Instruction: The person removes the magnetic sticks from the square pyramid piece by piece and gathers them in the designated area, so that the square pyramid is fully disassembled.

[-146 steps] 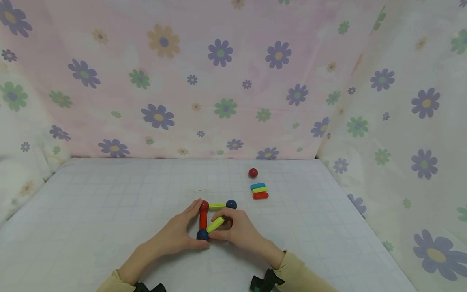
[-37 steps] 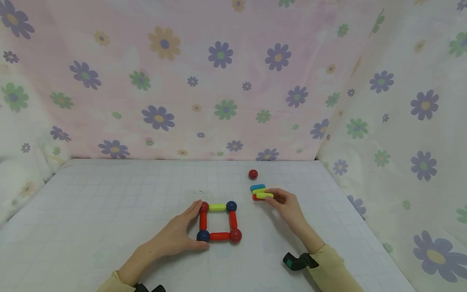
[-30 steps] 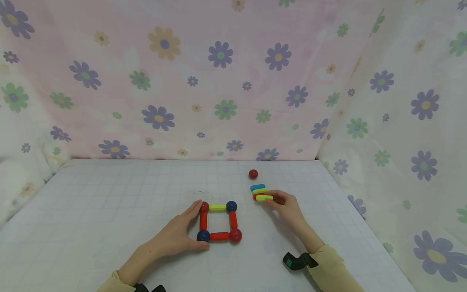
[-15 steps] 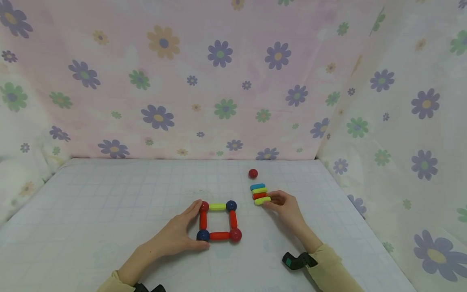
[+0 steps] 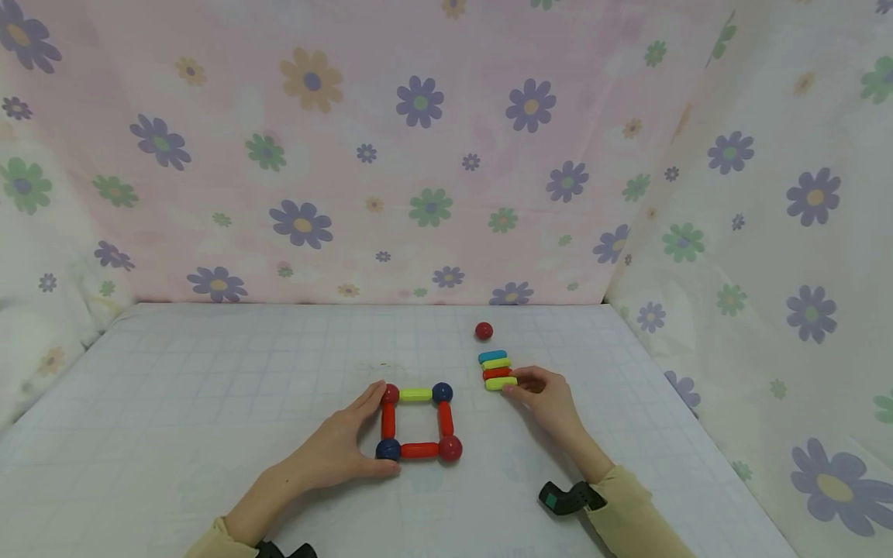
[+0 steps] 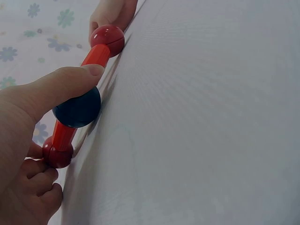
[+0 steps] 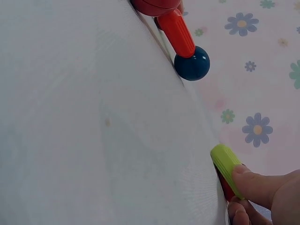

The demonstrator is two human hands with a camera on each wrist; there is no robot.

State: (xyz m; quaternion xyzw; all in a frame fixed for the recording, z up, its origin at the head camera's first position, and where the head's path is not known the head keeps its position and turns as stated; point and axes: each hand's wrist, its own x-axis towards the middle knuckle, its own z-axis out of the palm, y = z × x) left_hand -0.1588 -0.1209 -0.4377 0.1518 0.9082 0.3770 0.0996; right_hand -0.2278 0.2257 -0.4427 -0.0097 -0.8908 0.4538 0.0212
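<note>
A square frame of magnetic rods and balls lies on the table, with three red rods (image 5: 420,450) and one yellow-green rod (image 5: 415,395) between red and dark blue balls. My left hand (image 5: 342,446) holds its left side, thumb at the near blue ball (image 6: 80,108) and fingers at the far red ball (image 6: 58,153). Farther right, my right hand (image 5: 547,399) pinches the right end of another yellow-green rod (image 5: 500,384), its thumb on top in the right wrist view. That rod lies along the near side of a loose red rod (image 5: 497,373).
Behind the loose red rod lie another yellow-green rod (image 5: 496,363) and a blue rod (image 5: 492,356), side by side in a short row. A single red ball (image 5: 484,331) sits beyond them. Floral cloth (image 5: 391,178) hangs at the table's back and sides.
My right hand has carried the yellow-green rod from the square frame over to the row at right, lowering it from above the red rod to its near side. My left hand stays put.
</note>
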